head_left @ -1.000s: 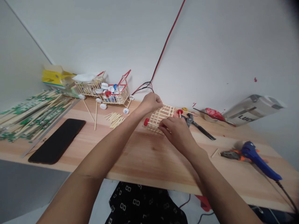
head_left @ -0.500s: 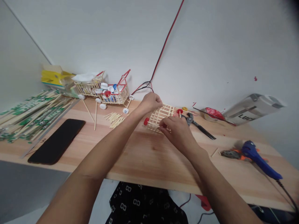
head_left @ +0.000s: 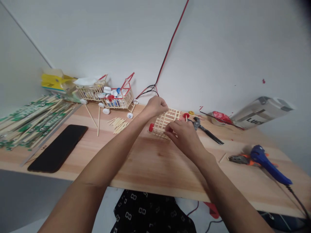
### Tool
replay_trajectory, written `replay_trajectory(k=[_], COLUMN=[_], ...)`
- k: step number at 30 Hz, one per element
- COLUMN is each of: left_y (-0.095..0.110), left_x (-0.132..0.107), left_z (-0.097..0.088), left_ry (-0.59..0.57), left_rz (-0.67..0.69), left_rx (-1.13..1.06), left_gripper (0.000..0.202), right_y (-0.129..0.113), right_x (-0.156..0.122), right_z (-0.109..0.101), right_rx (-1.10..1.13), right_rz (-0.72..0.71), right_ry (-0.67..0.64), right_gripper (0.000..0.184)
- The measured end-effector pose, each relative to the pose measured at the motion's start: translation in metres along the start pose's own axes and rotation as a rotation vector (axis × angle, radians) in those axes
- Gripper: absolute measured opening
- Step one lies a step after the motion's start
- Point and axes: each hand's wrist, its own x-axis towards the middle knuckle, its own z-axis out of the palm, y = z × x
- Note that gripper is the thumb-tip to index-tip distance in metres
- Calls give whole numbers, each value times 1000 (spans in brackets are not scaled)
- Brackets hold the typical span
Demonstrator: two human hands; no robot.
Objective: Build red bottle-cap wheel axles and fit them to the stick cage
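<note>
A small cart of pale wooden sticks (head_left: 162, 122) rests on the table in front of me, its lattice side facing up. Red bottle caps serve as its wheels; one red cap (head_left: 151, 127) shows at its left and another red cap (head_left: 186, 115) at its far right. My left hand (head_left: 157, 106) is closed, fingertips pinched at the cart's far left edge. My right hand (head_left: 181, 132) grips the near right side between thumb and curled fingers, partly covering another red cap. The fingertips' exact contact is hidden on both hands.
Two finished stick carts (head_left: 118, 102) with white wheels stand at the back left. Short sticks (head_left: 118, 125), a phone (head_left: 58, 148) and packaged chopsticks (head_left: 31, 119) lie left. Rightward are black-handled pliers (head_left: 210, 134), a red-stained cup (head_left: 220, 117) and a blue glue gun (head_left: 268, 165).
The view has shifted very slightly. Both hands keep their hold on the cart, with no clear movement of it.
</note>
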Motion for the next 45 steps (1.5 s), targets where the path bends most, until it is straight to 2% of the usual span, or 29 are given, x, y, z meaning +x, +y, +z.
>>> replay_trajectory(k=[35,45], left_y=[4,4], left_x=[-3,-3], left_z=[-4,-5], left_ry=[-16,-25], left_rz=[-20,-26], left_rx=[37,-1], left_gripper=[11,5], right_y=[1,0], right_x=[-2,-2], right_z=[3,4], right_rx=[36,58], right_rz=[46,70], right_ry=[8,26], right_gripper=[8,8])
